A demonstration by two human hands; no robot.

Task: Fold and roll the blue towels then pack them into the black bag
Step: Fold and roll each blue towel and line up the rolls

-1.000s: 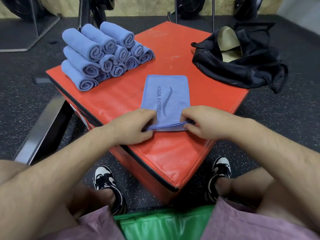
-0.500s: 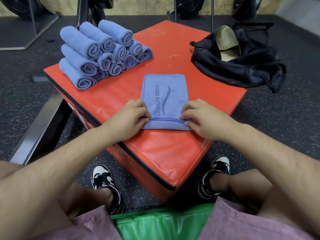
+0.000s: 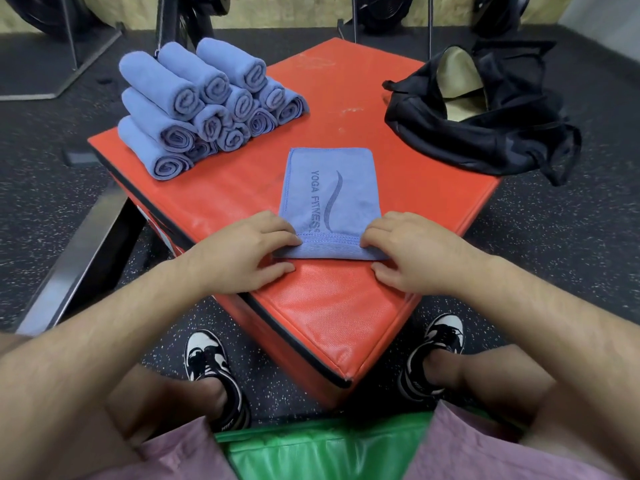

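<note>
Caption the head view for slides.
Left hand and right hand pinch the turned-over edge of a folded towel on the red box; rolled towels, black bag beyond.

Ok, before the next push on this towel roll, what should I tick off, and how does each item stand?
1. Grip: left hand and right hand pinch the folded towel at the ends of its near rolled edge: ok.
2. Rolled edge runs straight across: ok.
3. Rest of the towel lies flat on the red box: ok.
4. Path clear of the rolled towel stack: ok.
5. Mouth of the black bag open: ok.
6. Roll tightness: cannot tell.
</note>
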